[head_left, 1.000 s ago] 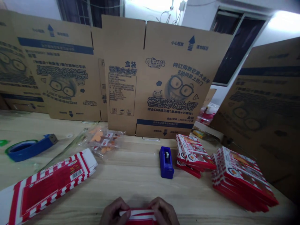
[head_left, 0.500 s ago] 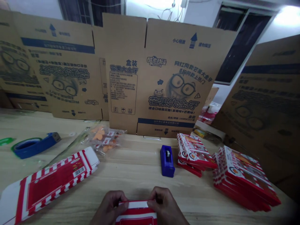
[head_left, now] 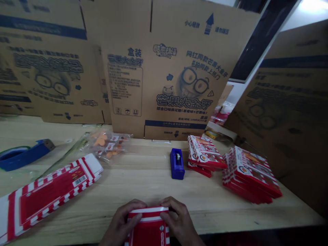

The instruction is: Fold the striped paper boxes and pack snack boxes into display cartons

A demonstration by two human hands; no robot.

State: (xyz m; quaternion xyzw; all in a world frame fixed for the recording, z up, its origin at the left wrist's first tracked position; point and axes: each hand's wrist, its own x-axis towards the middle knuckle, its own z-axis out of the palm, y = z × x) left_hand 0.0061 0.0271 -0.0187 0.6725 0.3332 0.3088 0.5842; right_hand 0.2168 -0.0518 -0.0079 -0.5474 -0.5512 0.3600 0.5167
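Note:
Between my two hands at the bottom middle is a red and white striped cardboard box [head_left: 149, 227], its lower part cut off by the picture edge. My left hand [head_left: 125, 220] grips its upper left corner, thumb on the face and fingers behind the edge. On the upper right corner my right hand [head_left: 178, 218] pinches it the same way. To the left lies a stack of flat red and white cartons [head_left: 55, 194]. A purple tape dispenser [head_left: 177, 164] stands beyond my hands, slightly right.
Finished-looking red boxes sit in a smaller pile [head_left: 205, 153] and a taller stack [head_left: 252, 174] at right. A clear bag of orange pieces [head_left: 107, 145] and a blue tape holder [head_left: 28, 157] lie at left. Large brown cartons [head_left: 128, 85] wall the table's back.
The view has tilted down and shifted a little right. More of the red box's face shows now, and my fingers have moved around its top edge and corners.

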